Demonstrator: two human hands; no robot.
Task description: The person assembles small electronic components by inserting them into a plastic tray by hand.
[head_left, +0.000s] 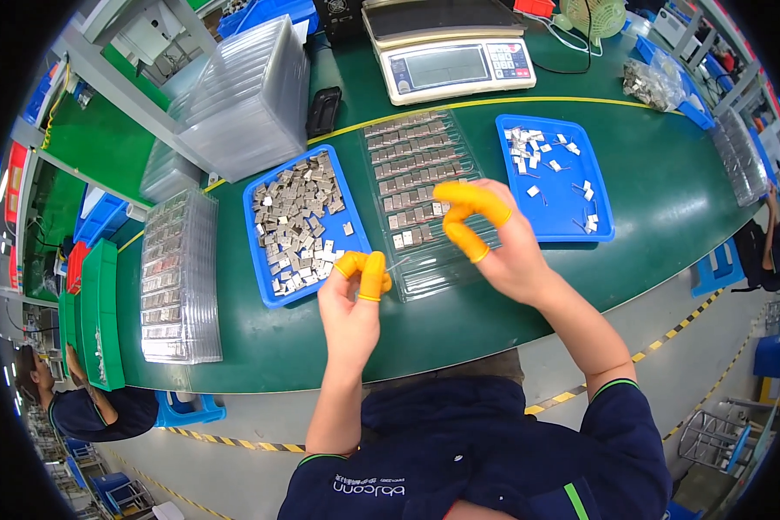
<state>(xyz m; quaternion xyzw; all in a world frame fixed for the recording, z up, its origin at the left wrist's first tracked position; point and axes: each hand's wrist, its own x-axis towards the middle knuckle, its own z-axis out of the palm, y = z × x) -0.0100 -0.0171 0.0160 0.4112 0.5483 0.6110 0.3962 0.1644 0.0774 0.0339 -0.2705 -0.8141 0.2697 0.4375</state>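
Note:
My left hand (349, 316), with yellow finger cots, is closed in a pinch at the near right corner of a blue tray (269, 290) full of small metal connector shells (299, 204). A thin pale piece seems to stick out past its fingertips; I cannot make out its kind. My right hand (507, 251), also in yellow finger cots, has its fingers curled over the clear blister tray (425, 282). Whatever its fingertips hold is hidden. Rows of small metal parts (416, 165) fill the blister tray's far pockets, while its near end is bare.
On the right, a second blue tray (598, 204) carries small white pieces with thin tails. Behind stands a weighing scale (455, 69). Stacked clear trays (243, 95) and filled blister trays (182, 277) stand left, beside green bins (102, 312). Co-workers sit at both sides.

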